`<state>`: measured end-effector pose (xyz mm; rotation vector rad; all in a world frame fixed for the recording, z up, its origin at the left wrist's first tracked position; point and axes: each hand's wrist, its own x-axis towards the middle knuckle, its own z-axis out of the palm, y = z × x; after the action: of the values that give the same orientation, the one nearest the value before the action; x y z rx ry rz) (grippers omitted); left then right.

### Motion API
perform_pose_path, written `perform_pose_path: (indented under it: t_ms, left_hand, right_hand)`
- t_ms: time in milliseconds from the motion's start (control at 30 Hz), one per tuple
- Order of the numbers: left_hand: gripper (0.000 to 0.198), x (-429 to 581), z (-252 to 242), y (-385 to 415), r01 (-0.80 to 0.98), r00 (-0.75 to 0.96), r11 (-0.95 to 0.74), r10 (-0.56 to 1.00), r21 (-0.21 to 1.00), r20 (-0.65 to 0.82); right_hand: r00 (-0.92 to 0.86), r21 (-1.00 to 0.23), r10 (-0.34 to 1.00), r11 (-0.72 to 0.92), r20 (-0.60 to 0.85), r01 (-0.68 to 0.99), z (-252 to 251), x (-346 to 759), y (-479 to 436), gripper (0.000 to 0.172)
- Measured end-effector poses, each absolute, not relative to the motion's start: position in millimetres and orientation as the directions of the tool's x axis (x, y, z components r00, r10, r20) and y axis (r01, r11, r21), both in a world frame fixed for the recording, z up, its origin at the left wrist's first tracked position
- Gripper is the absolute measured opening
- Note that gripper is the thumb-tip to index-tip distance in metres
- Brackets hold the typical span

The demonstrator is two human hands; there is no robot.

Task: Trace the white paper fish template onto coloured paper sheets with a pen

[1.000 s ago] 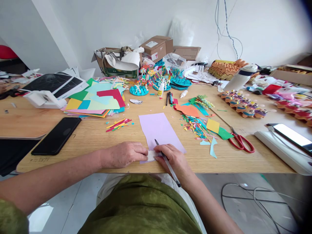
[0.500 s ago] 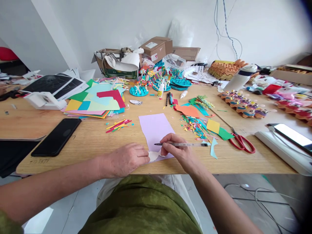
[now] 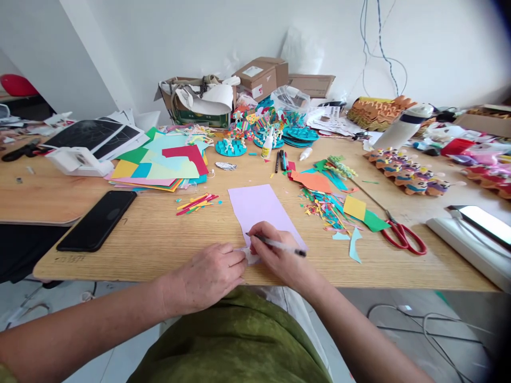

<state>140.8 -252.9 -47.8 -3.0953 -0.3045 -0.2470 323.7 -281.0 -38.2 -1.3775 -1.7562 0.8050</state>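
Indoors, lilac sheet on cluttered table

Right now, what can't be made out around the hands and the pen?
Head view only.
- white paper piece: mostly covered by the left hand and right hand; outline unclear.
- pen tip: any mark on the lilac sheet is too faint to see.
- lilac sheet's near edge: hidden under both hands.
- white device: cut off by the right edge.
- cardboard box label: too small to read.
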Motion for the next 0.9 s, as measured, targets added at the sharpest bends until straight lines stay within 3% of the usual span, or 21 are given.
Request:
perform_pose_path:
  t_ms: [100, 233, 333, 600, 900]
  left_hand:
    - [0.019, 139.2, -47.2, -249.0, 0.177, 0.972, -0.984, 0.172, -0.014, 0.163]
    - [0.019, 136.3, -28.1, -224.6, 0.156, 0.970, -0.986, 0.165, 0.063, 0.181]
    - [0.020, 137.8, -7.4, -200.1, 0.247, 0.924, -0.961, 0.273, 0.127, 0.266]
    - [0.023, 159.1, -13.0, -180.9, -0.034, 0.998, -0.989, -0.025, 0.147, 0.065]
    - [0.022, 159.1, -29.8, -180.5, -0.089, 0.995, -0.977, -0.080, 0.194, 0.053]
  right_hand:
    - [-0.197, -0.654, 0.943, 0.328, 0.268, 0.681, -42.2, 324.0, -286.5, 0.009]
    - [-0.214, -0.583, 0.935, 0.345, 0.283, 0.735, -42.4, 323.8, -291.5, 0.010]
    - [-0.212, -0.582, 0.937, 0.339, 0.277, 0.739, -42.2, 323.7, -293.6, 0.010]
    - [-0.179, -0.607, 0.936, 0.335, 0.304, 0.720, -47.1, 324.6, -292.3, 0.009]
    - [-0.136, -0.655, 0.950, 0.294, 0.282, 0.696, -47.1, 323.6, -293.2, 0.010]
